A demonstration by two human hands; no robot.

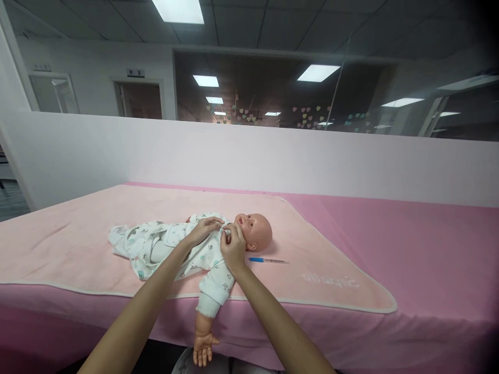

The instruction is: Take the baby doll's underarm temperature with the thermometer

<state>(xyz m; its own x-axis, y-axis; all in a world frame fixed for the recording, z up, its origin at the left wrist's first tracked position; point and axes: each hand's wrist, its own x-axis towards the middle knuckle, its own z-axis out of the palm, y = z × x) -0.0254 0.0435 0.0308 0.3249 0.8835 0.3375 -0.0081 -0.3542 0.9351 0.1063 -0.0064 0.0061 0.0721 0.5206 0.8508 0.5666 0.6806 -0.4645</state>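
A bald baby doll (261, 231) lies on its back, head to the right, dressed in a white printed baby top (208, 254). My left hand (205, 230) reaches over the doll's chest, its fingertips closed on the front of the top near the neck. Right beside it, my right hand (233, 244) pinches the top's neckline just below the doll's chin. The exact bit of cloth between the fingers is hidden. One doll arm (203, 332) hangs over the table's near edge, between my forearms.
A peach blanket (86, 218) with a pale border lies under the doll on a pink-covered table (436, 259). A blue-capped pen-like stick (267, 260) rests near the doll's head. Behind the table runs a white partition (273, 161) with glass above.
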